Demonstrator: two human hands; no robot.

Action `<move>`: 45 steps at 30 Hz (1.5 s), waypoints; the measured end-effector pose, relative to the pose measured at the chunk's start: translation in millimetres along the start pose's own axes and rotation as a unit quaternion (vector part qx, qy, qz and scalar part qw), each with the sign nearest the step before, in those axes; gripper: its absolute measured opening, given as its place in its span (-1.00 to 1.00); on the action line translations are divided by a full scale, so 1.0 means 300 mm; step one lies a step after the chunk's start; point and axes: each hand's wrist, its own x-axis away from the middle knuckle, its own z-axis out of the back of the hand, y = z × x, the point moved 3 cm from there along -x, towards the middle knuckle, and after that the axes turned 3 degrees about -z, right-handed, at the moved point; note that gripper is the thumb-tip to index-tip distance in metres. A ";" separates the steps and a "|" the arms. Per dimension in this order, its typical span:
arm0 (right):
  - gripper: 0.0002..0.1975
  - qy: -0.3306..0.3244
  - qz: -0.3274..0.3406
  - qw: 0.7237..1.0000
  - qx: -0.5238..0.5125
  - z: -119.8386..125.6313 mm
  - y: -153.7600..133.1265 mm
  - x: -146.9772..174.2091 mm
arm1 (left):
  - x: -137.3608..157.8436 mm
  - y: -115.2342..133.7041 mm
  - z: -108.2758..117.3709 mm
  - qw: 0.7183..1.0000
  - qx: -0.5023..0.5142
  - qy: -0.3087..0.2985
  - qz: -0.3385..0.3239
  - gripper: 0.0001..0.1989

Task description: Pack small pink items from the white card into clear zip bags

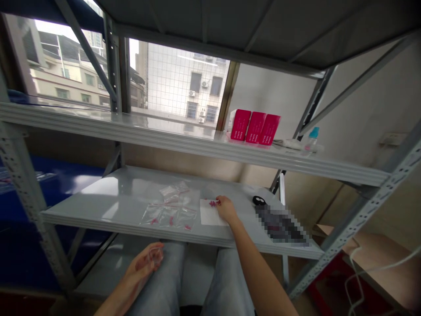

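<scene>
My right hand (226,210) reaches over a white sheet of paper (209,217) on the shelf, fingertips pinched at a small heap of pink pieces (212,203). One pink piece seems to be at the fingertips, too small to make out well. Low in front of the shelf, above my lap, my left hand (147,262) is curled around a clear plastic bag (155,254). Left of the paper lie several clear zip bags (163,215) in a row, with pink pieces inside. More clear bags (174,192) lie behind them.
A dark, partly pixelated object (279,224) lies on the shelf's right side, beside a black round item (259,200). On the upper shelf stand red boxes (255,127) and a blue-capped bottle (312,139). Metal uprights (26,175) flank the shelves, and a white cable (358,272) hangs at right.
</scene>
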 end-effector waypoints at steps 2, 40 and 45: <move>-0.77 -0.001 -0.001 1.000 0.017 -0.007 0.001 0.003 | -0.001 0.002 0.005 1.000 0.009 -0.004 0.002 -0.42; -0.72 -0.012 0.077 0.996 -0.031 0.113 -0.096 0.089 | -0.031 0.077 -0.180 0.993 -0.064 -0.096 -0.032 -0.48; -0.75 -0.056 0.193 0.953 -0.224 0.271 -0.232 0.335 | -0.054 0.070 -0.331 0.989 -0.044 -0.141 -0.032 -0.50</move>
